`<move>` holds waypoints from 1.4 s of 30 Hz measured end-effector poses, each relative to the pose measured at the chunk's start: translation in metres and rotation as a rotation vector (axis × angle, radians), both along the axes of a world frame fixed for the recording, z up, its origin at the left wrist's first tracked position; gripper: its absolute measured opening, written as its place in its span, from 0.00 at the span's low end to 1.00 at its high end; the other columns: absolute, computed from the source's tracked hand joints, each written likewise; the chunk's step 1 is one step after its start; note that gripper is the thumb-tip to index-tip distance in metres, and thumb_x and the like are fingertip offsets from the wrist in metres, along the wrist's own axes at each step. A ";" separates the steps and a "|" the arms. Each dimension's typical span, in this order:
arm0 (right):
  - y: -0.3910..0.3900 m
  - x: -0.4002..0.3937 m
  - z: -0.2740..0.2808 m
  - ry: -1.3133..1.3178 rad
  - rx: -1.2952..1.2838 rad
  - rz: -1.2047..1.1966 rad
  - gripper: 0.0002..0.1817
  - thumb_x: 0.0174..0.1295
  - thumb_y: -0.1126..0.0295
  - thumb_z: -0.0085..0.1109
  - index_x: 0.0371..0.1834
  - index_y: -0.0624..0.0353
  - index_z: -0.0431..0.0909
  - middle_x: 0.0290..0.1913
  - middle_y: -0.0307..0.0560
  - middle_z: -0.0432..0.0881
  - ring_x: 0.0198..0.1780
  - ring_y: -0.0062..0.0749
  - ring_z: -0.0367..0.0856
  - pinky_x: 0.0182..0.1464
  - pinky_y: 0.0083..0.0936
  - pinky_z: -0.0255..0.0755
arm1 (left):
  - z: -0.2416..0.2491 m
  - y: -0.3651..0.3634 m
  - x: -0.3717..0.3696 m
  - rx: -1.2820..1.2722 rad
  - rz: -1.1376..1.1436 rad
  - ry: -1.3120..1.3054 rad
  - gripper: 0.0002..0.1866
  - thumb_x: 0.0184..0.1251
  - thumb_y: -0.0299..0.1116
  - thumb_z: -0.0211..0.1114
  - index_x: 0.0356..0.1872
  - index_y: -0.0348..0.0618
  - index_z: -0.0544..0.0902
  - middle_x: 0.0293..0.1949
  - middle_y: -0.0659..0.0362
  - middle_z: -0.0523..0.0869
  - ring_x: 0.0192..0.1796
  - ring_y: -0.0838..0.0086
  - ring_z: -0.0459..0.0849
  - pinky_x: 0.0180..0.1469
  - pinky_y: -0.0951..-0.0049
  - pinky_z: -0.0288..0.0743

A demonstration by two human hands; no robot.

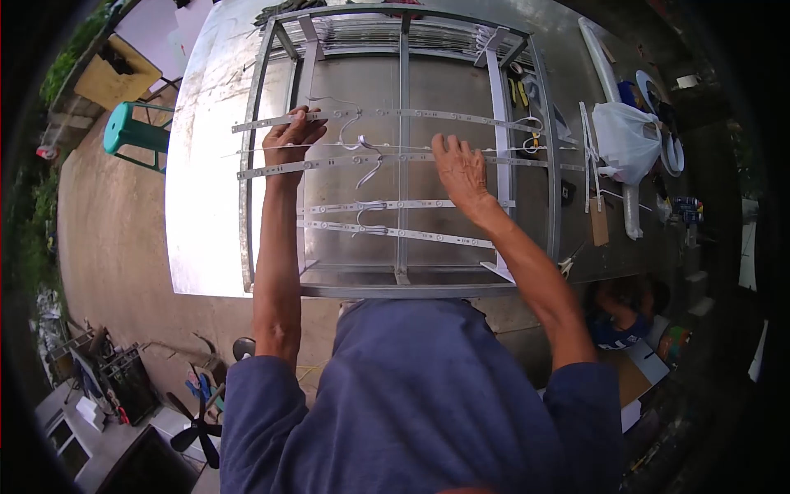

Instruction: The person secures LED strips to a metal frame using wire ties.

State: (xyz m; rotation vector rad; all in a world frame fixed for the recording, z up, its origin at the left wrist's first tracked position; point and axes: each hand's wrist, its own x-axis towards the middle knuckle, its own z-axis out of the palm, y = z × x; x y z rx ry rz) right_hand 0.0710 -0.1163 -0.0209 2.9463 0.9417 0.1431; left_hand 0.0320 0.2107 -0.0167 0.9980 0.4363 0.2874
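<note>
Several white LED light strips [444, 204] lie across a grey metal frame [403, 239], with short white wires [360, 132] looping between them. At the left side of the frame, my left hand [296, 136] is closed on the upper LED strip [337, 114], its thumb against the bar. My right hand [462, 171], right of the middle bar, has its fingers curled over a thin LED strip [329, 147] turned edge-on. Its fingertips are partly hidden behind that strip. Another LED strip [329, 164] runs just below, passing under my right hand.
The frame rests on a shiny metal-topped table [206, 198]. To the right are a white plastic bag [627, 140], a long wrapped tube [598, 58] and pliers [568, 265]. A green stool [136, 130] stands at left. Another person [621, 317] crouches at lower right.
</note>
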 end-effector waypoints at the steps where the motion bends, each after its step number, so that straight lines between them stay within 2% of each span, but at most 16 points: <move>1: -0.006 0.004 0.002 -0.004 -0.021 0.004 0.21 0.66 0.71 0.58 0.62 0.57 0.72 0.48 0.49 0.80 0.49 0.45 0.84 0.47 0.46 0.79 | -0.009 -0.004 0.007 -0.035 -0.028 -0.008 0.17 0.75 0.33 0.67 0.56 0.29 0.81 0.52 0.41 0.88 0.52 0.54 0.91 0.55 0.58 0.90; 12: -0.009 0.065 -0.001 0.068 -0.026 0.030 0.27 0.65 0.74 0.57 0.69 0.60 0.67 0.54 0.54 0.78 0.54 0.51 0.82 0.47 0.51 0.79 | -0.081 -0.005 0.093 -0.191 -0.031 0.039 0.14 0.73 0.34 0.70 0.46 0.30 0.83 0.42 0.46 0.90 0.37 0.63 0.92 0.43 0.69 0.92; 15: 0.001 0.080 0.005 0.096 -0.036 0.043 0.28 0.68 0.70 0.58 0.72 0.60 0.66 0.59 0.55 0.76 0.59 0.52 0.80 0.54 0.53 0.77 | -0.096 0.004 0.124 -0.353 0.012 -0.057 0.13 0.75 0.34 0.67 0.49 0.33 0.80 0.48 0.44 0.89 0.43 0.61 0.90 0.46 0.64 0.92; 16: 0.005 0.082 0.006 0.118 -0.034 0.049 0.29 0.69 0.68 0.58 0.73 0.59 0.66 0.62 0.56 0.76 0.61 0.53 0.79 0.56 0.53 0.76 | -0.102 0.007 0.130 -0.323 -0.009 -0.087 0.15 0.77 0.36 0.65 0.53 0.34 0.78 0.52 0.44 0.87 0.51 0.57 0.89 0.56 0.57 0.89; 18: 0.005 0.087 -0.007 0.113 0.087 0.197 0.30 0.71 0.64 0.58 0.74 0.59 0.65 0.66 0.55 0.74 0.65 0.53 0.76 0.62 0.55 0.72 | -0.113 0.007 0.138 -0.524 -0.012 -0.148 0.17 0.81 0.36 0.58 0.59 0.32 0.74 0.63 0.41 0.80 0.63 0.49 0.83 0.66 0.50 0.82; 21: 0.001 0.090 -0.025 0.112 0.176 0.290 0.30 0.73 0.58 0.58 0.74 0.59 0.66 0.69 0.54 0.73 0.68 0.54 0.73 0.68 0.54 0.67 | -0.125 -0.002 0.119 -0.589 0.046 -0.033 0.26 0.82 0.35 0.56 0.72 0.28 0.64 0.75 0.38 0.66 0.76 0.42 0.68 0.77 0.46 0.70; 22: 0.000 0.088 -0.028 0.118 0.191 0.295 0.30 0.74 0.56 0.58 0.73 0.60 0.66 0.69 0.53 0.73 0.69 0.54 0.73 0.69 0.53 0.66 | -0.120 -0.010 0.109 -0.647 0.062 -0.035 0.26 0.84 0.35 0.52 0.72 0.28 0.63 0.76 0.38 0.65 0.76 0.41 0.68 0.76 0.45 0.70; 24: -0.002 0.097 -0.028 0.163 0.353 0.284 0.26 0.74 0.58 0.57 0.70 0.59 0.70 0.66 0.53 0.76 0.66 0.53 0.74 0.68 0.50 0.67 | -0.107 -0.024 0.087 -0.761 0.097 -0.034 0.25 0.87 0.37 0.45 0.73 0.28 0.61 0.77 0.38 0.62 0.76 0.41 0.67 0.76 0.44 0.69; 25: -0.002 0.104 -0.028 0.184 0.435 0.280 0.24 0.74 0.58 0.57 0.68 0.59 0.72 0.64 0.53 0.77 0.65 0.53 0.75 0.67 0.49 0.68 | -0.101 -0.034 0.079 -0.784 0.135 -0.023 0.28 0.88 0.43 0.39 0.74 0.29 0.60 0.77 0.38 0.63 0.76 0.41 0.67 0.78 0.41 0.64; 28: -0.005 0.128 -0.028 0.157 0.529 0.127 0.19 0.75 0.60 0.54 0.62 0.61 0.77 0.60 0.53 0.79 0.62 0.51 0.76 0.66 0.47 0.68 | -0.106 -0.046 0.061 -0.984 0.264 -0.100 0.30 0.87 0.48 0.36 0.73 0.29 0.62 0.76 0.38 0.65 0.76 0.41 0.68 0.78 0.39 0.63; 29: -0.005 0.137 -0.033 0.042 0.562 0.104 0.16 0.75 0.62 0.53 0.58 0.57 0.80 0.55 0.49 0.82 0.60 0.49 0.78 0.64 0.45 0.69 | -0.108 -0.050 0.060 -0.835 0.328 -0.028 0.34 0.85 0.53 0.35 0.72 0.30 0.64 0.74 0.38 0.68 0.74 0.42 0.70 0.75 0.37 0.65; 32: -0.011 0.162 -0.033 0.203 0.342 0.084 0.13 0.74 0.62 0.55 0.55 0.53 0.83 0.51 0.45 0.85 0.58 0.47 0.80 0.61 0.42 0.70 | -0.071 -0.067 0.046 -0.667 0.412 0.054 0.36 0.82 0.55 0.37 0.72 0.30 0.65 0.72 0.38 0.71 0.72 0.43 0.74 0.71 0.36 0.69; 33: -0.014 0.175 -0.050 0.141 0.431 0.169 0.11 0.72 0.62 0.58 0.48 0.54 0.86 0.39 0.44 0.87 0.45 0.42 0.84 0.50 0.36 0.73 | -0.069 -0.068 0.044 -0.698 0.455 0.083 0.39 0.82 0.59 0.32 0.71 0.31 0.66 0.72 0.38 0.72 0.72 0.44 0.75 0.70 0.32 0.68; 36: -0.012 0.200 -0.049 0.664 0.547 0.008 0.12 0.71 0.62 0.60 0.43 0.59 0.87 0.28 0.43 0.83 0.31 0.33 0.80 0.38 0.32 0.71 | -0.060 -0.075 0.036 -0.705 0.505 0.093 0.38 0.82 0.60 0.35 0.70 0.32 0.67 0.69 0.38 0.75 0.70 0.44 0.77 0.69 0.31 0.68; 39: -0.011 0.234 -0.048 0.758 0.485 0.012 0.14 0.74 0.62 0.59 0.42 0.62 0.87 0.23 0.36 0.76 0.27 0.19 0.71 0.33 0.23 0.67 | -0.054 -0.074 0.032 -0.642 0.503 0.192 0.36 0.81 0.60 0.41 0.68 0.34 0.69 0.68 0.40 0.77 0.68 0.46 0.80 0.68 0.33 0.70; 42: 0.000 0.259 -0.036 0.799 0.456 0.030 0.14 0.74 0.62 0.59 0.44 0.62 0.87 0.23 0.34 0.74 0.28 0.19 0.70 0.34 0.24 0.67 | -0.049 -0.075 0.033 -0.539 0.434 0.244 0.32 0.81 0.57 0.48 0.65 0.35 0.71 0.65 0.42 0.80 0.65 0.48 0.82 0.67 0.36 0.73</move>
